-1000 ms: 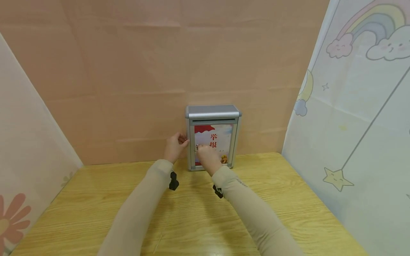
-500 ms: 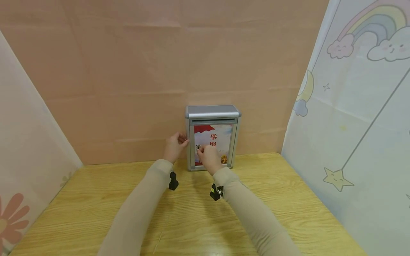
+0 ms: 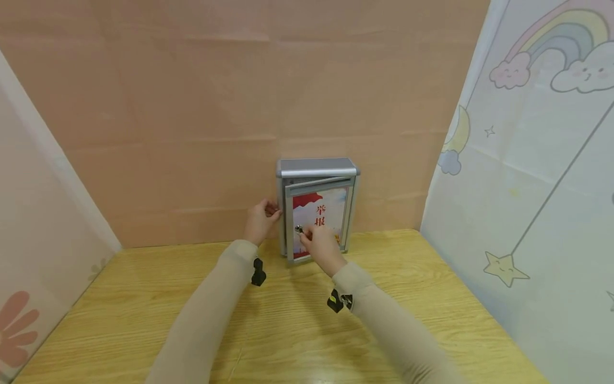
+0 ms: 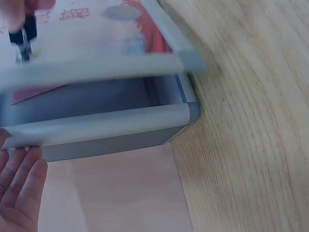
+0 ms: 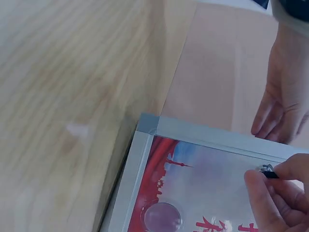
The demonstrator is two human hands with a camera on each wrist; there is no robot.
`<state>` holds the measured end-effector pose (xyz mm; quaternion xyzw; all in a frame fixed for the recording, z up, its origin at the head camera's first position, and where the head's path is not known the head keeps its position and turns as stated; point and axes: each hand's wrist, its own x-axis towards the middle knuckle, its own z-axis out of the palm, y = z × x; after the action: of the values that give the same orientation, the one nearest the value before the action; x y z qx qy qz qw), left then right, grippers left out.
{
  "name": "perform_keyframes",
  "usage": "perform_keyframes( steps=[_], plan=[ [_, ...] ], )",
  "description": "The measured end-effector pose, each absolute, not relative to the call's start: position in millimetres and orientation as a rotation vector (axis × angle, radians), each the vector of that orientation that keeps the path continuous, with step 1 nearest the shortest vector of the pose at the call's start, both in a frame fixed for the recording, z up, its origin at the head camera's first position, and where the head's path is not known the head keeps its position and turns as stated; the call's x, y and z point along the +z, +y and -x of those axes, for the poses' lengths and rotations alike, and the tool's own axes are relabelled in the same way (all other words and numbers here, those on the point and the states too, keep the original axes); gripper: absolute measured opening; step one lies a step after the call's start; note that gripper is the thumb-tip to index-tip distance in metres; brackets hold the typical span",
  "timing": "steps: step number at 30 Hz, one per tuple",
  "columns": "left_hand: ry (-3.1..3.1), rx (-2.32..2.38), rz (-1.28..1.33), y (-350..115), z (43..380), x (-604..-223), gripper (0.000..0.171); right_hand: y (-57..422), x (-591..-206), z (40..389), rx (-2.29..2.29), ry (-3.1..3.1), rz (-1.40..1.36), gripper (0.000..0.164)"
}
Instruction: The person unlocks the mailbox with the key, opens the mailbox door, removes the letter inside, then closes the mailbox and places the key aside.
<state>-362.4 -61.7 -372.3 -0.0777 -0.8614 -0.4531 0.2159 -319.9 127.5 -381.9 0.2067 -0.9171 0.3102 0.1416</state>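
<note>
On the left wall (image 3: pixel 72 213), one printed flower (image 3: pixel 24 339) shows. Next, the person's left hand (image 3: pixel 259 221) rests with uncurled fingers against the left side of one grey box (image 3: pixel 318 164), standing on the table (image 3: pixel 288 330). Its one door (image 3: pixel 307 216) hangs ajar. The right hand (image 3: pixel 326 249) pinches one black-headed key (image 4: pixel 28 29) at the lock (image 5: pixel 264 167). Farther right, one rainbow (image 3: pixel 542 32) decorates the right wall (image 3: pixel 479 202).

Black key (image 4: pixel 24 32); grey box (image 3: pixel 316 165); red-lettered door (image 3: pixel 330 209); wood-grained yellow table (image 3: pixel 288 330).
</note>
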Motion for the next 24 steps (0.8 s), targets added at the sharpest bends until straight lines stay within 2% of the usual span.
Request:
perform_keyframes(
  steps=[12, 24],
  plan=[
    [-2.393, -1.249, 0.220, -63.7, 363.9, -372.2, 0.018, 209.2, -373.2, 280.0, 0.811, -2.711, -0.796, 0.012],
    [-2.396, -1.271, 0.222, -61.7, 370.6, -372.7, 0.019, 299.0, -356.6, 285.0, 0.771, -2.908, -0.824, 0.012]
  ],
)
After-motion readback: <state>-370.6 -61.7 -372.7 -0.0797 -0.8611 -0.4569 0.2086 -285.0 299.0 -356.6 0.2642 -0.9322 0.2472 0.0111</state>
